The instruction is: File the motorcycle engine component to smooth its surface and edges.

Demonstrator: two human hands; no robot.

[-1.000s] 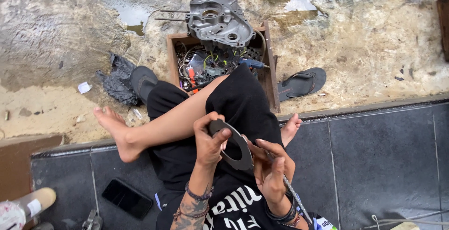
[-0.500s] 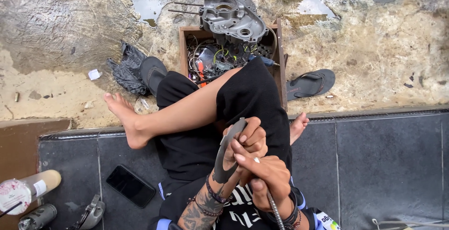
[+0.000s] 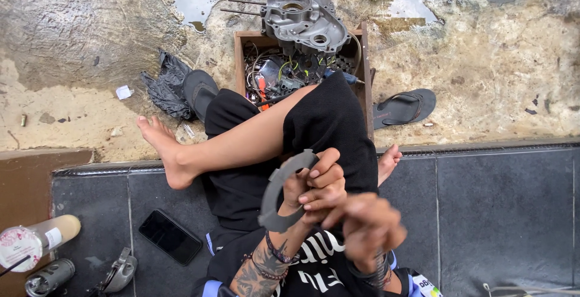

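Now, seated cross-legged on dark tiles, bare foot out at nine o'clock. Left hand up in front of the chest, fingers curled tight and clamped on a flat grey ring-shaped plate, notched along its outer edge, held upright and slightly tilted, thumb side pressing the inner rim. Right hand just below at four o'clock from the left, touching it, blurred; closed into a fist around something thin and coiled like a spring or a threaded rod hanging from it, exact kind hard to tell.

Straight ahead at twelve o'clock, a wooden crate full of wires and small parts, with a grey cast engine case resting across its far rim, two studs poking out to the left. Wet patches on the rough concrete ground beyond. One dark flip-flop at two o'clock beside the crate, another at eleven o'clock, touching a crumpled black rag.

Down at eight o'clock, a black phone flat on the tiles, screen up. Further toward the corner, a pale spray can lying on its side, a smaller metal can beside it, and a small grey metal fitting near both.
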